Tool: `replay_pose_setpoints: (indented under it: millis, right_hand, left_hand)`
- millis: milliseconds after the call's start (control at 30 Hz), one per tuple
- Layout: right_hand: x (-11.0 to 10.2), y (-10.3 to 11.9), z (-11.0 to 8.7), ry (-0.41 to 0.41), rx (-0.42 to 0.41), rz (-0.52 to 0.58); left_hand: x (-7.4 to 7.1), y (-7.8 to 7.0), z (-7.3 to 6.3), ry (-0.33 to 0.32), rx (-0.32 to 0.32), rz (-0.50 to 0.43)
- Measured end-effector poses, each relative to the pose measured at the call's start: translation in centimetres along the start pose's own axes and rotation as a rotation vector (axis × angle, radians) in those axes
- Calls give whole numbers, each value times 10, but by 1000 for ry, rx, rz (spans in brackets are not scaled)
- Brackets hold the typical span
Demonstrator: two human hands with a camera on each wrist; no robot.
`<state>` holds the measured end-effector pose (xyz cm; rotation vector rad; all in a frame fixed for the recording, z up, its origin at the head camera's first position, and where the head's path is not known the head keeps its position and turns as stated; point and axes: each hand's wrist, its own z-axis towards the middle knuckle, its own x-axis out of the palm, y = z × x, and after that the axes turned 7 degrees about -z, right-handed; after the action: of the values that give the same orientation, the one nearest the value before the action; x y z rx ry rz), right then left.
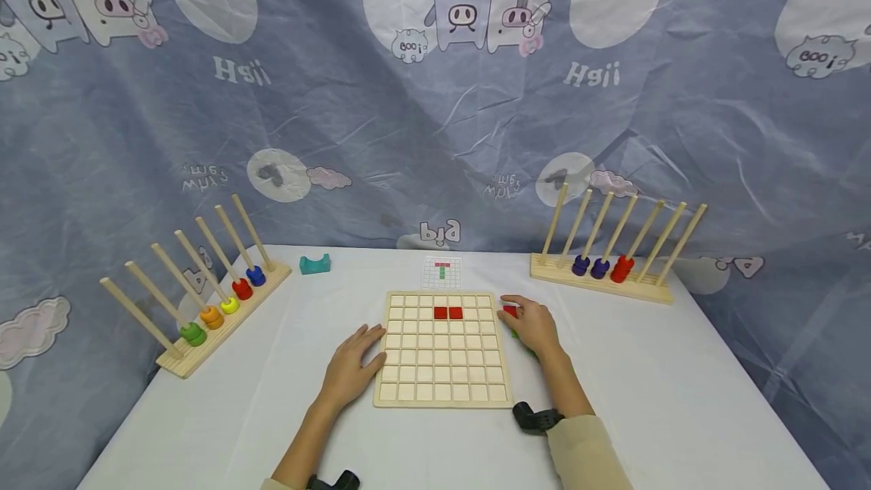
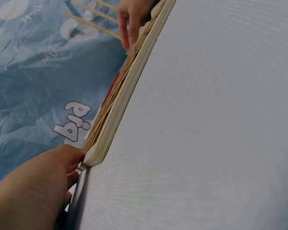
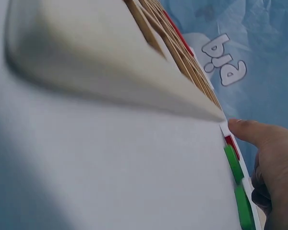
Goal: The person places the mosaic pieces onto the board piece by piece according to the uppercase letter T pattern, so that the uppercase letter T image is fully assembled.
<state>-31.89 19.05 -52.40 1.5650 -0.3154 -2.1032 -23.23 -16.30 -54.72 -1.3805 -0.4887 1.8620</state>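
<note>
A square wooden grid board (image 1: 442,358) lies on the table, with two red tiles (image 1: 448,313) side by side in its second row from the far edge. My left hand (image 1: 350,373) rests against the board's left edge, fingers extended. Just beyond the right edge, my right hand (image 1: 534,326) reaches over a loose red tile (image 1: 509,311), its thumb and forefinger apart. In the right wrist view this red tile (image 3: 232,145) lies at table level below the thumb. Green tiles (image 3: 234,164) lie beside it, partly hidden by the hand in the head view.
A pattern card (image 1: 441,272) with red and green squares lies behind the board. A teal curved block (image 1: 315,265) sits to its left. Wooden peg racks with coloured beads stand at the left (image 1: 224,324) and right (image 1: 599,278). A printed cloth (image 1: 435,134) hangs behind the table.
</note>
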Motion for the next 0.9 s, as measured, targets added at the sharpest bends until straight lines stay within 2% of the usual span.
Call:
replay_pose_setpoints:
  millis: [333, 900]
  right_hand:
    - [-13, -16, -6, 7, 8, -9]
    - [-14, -18, -7, 34, 13, -12]
  left_hand:
    - [0, 1, 0, 0, 5, 4]
    - [0, 3, 0, 1, -1, 6]
